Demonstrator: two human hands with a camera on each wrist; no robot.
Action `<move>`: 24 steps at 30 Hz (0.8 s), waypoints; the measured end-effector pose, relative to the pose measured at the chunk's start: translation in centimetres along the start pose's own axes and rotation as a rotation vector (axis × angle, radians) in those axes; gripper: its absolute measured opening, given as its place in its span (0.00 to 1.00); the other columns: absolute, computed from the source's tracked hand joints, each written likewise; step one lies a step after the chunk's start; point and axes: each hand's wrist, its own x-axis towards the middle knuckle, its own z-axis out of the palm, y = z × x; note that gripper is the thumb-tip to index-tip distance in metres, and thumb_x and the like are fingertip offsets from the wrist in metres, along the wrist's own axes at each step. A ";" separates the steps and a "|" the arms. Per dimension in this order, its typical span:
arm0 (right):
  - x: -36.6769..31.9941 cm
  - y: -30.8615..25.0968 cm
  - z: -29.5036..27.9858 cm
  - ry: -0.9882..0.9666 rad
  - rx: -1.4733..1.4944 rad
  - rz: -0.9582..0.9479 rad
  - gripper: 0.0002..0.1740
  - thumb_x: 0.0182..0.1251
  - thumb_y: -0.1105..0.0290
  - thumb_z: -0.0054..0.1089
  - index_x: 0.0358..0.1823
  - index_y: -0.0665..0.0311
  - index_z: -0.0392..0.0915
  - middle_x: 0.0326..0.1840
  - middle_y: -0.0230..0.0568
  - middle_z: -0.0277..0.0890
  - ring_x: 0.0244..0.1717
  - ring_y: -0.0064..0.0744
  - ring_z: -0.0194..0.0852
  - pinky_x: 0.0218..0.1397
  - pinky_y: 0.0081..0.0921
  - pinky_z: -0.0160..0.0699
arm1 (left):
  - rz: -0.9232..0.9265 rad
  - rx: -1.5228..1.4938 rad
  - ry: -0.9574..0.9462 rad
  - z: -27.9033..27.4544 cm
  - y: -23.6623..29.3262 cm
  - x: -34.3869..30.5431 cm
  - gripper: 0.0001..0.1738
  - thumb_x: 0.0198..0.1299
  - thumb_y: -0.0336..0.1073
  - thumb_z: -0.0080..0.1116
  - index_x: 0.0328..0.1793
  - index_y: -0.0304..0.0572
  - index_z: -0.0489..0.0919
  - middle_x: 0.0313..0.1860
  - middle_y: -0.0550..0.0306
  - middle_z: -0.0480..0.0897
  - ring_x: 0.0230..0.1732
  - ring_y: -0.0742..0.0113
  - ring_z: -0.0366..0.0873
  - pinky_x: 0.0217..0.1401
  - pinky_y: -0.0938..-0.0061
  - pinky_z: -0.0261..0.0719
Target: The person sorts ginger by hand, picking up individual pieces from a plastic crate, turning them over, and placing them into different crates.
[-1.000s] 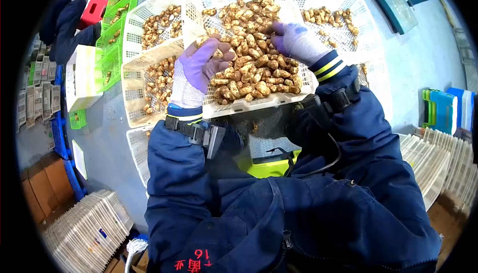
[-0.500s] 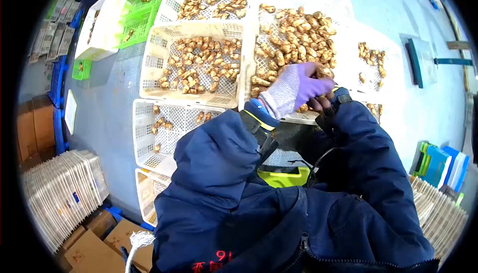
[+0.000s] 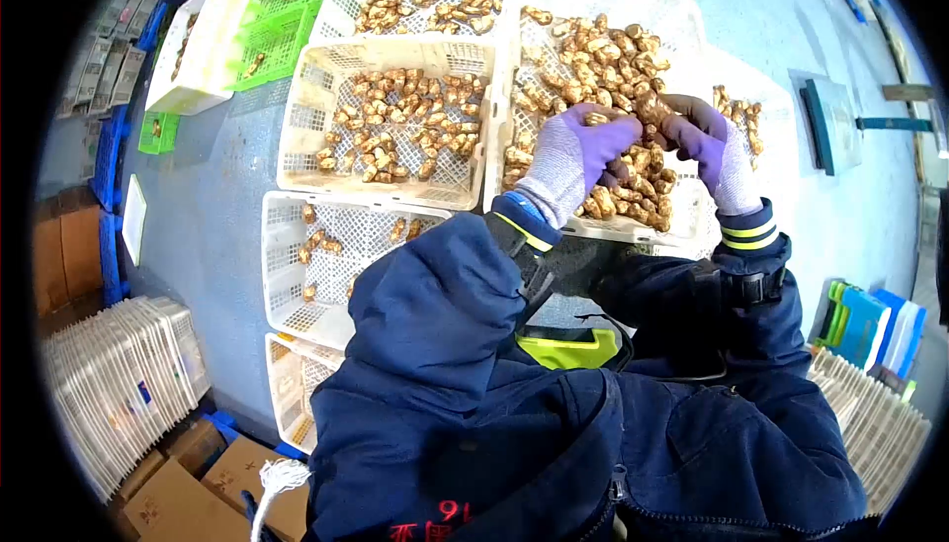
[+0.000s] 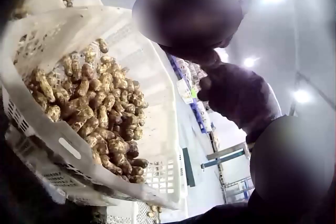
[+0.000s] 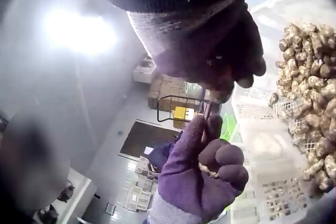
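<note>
Both gloved hands are over the front of a white crate [image 3: 682, 8] heaped with brown-and-cream mushrooms [image 3: 603, 52]. My left hand [image 3: 591, 151] has its fingers curled round a mushroom [image 3: 595, 119]; in the right wrist view, a pale bit of it shows between the folded fingers of the left hand [image 5: 202, 176]. My right hand [image 3: 707, 141] pinches a brown mushroom [image 3: 651, 110] between thumb and fingers, just right of the left fingertips. In the left wrist view the right hand [image 4: 244, 95] appears dark against the ceiling, its fingertips close to the left hand.
Left of the main crate stands another white crate [image 3: 297, 146] of mushrooms, with a sparser crate [image 3: 282, 275] nearer. Green baskets [image 3: 267, 52] and a white box [image 3: 203, 47] are farther left. Stacked crates [image 3: 124, 394] flank the left side. A scale [image 3: 835, 127] stands at the right.
The head view has swung left, moving the crates rightward. My hands were apart over the heap, came together at its front, and now the right hand has lifted with a mushroom beside the left.
</note>
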 end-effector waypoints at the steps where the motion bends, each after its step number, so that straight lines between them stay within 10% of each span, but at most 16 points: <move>1: -0.2 -0.6 0.0 -0.049 0.053 0.039 0.20 0.71 0.64 0.55 0.57 0.72 0.74 0.37 0.35 0.80 0.37 0.22 0.75 0.42 0.18 0.73 | -0.003 0.031 -0.002 -0.2 -0.2 0.4 0.23 0.56 0.39 0.68 0.53 0.34 0.76 0.29 0.55 0.82 0.24 0.69 0.81 0.24 0.77 0.82; 10: -0.2 1.3 0.0 -0.232 0.501 0.151 0.20 0.74 0.56 0.50 0.49 0.68 0.77 0.28 0.35 0.79 0.26 0.21 0.76 0.26 0.17 0.71 | 0.513 0.240 -0.226 -0.3 -1.0 1.1 0.19 0.60 0.27 0.59 0.58 0.33 0.78 0.45 0.58 0.82 0.41 0.77 0.79 0.48 0.82 0.80; 13: 0.0 3.4 -0.5 0.006 -0.346 -0.521 0.17 0.73 0.61 0.51 0.46 0.69 0.78 0.31 0.33 0.76 0.33 0.21 0.76 0.36 0.20 0.75 | 0.937 0.813 -0.211 -1.3 -1.8 2.3 0.18 0.51 0.13 0.56 0.47 0.38 0.80 0.56 0.49 0.79 0.44 0.66 0.82 0.51 0.73 0.84; 14: -0.7 0.7 -0.9 -0.083 0.152 0.134 0.15 0.72 0.63 0.51 0.46 0.68 0.79 0.34 0.35 0.78 0.38 0.22 0.76 0.40 0.20 0.75 | 0.786 0.615 -0.227 -1.0 -1.9 2.5 0.18 0.54 0.17 0.57 0.51 0.38 0.79 0.52 0.51 0.80 0.44 0.65 0.82 0.52 0.70 0.84; 16: 0.2 3.5 -1.3 0.089 0.178 -0.217 0.12 0.69 0.63 0.55 0.46 0.63 0.79 0.29 0.29 0.73 0.28 0.17 0.70 0.30 0.17 0.71 | 0.454 0.194 -0.223 -0.8 -1.9 2.5 0.20 0.60 0.26 0.56 0.60 0.37 0.75 0.46 0.54 0.80 0.46 0.65 0.81 0.53 0.65 0.85; 18: 0.5 3.5 -2.1 0.050 0.314 -0.122 0.15 0.67 0.65 0.57 0.52 0.63 0.79 0.35 0.34 0.78 0.35 0.22 0.75 0.38 0.21 0.75 | 0.221 -0.034 -0.159 1.1 0.0 0.7 0.22 0.64 0.29 0.53 0.65 0.35 0.72 0.43 0.56 0.79 0.50 0.67 0.78 0.53 0.63 0.85; 20: -0.3 2.8 -1.5 0.014 0.185 -0.284 0.18 0.65 0.67 0.57 0.56 0.63 0.77 0.40 0.42 0.80 0.42 0.30 0.80 0.46 0.26 0.78 | 0.461 0.266 -0.223 0.3 -0.6 1.3 0.14 0.64 0.26 0.54 0.56 0.32 0.76 0.59 0.49 0.74 0.52 0.61 0.80 0.53 0.61 0.87; 22: -1.4 1.3 -0.9 -0.002 -0.098 -0.372 0.23 0.62 0.66 0.60 0.59 0.63 0.74 0.47 0.55 0.78 0.49 0.45 0.80 0.53 0.34 0.78 | 0.298 0.120 -0.121 1.0 0.0 1.0 0.16 0.64 0.24 0.52 0.58 0.36 0.77 0.50 0.53 0.80 0.48 0.66 0.82 0.51 0.71 0.84; 24: -1.0 2.9 0.3 0.183 -0.280 -0.527 0.25 0.61 0.65 0.61 0.60 0.65 0.73 0.46 0.54 0.78 0.50 0.47 0.79 0.52 0.37 0.78 | 0.602 0.451 -0.126 -0.4 -1.4 2.0 0.16 0.65 0.25 0.51 0.59 0.35 0.77 0.49 0.54 0.80 0.48 0.69 0.81 0.53 0.74 0.82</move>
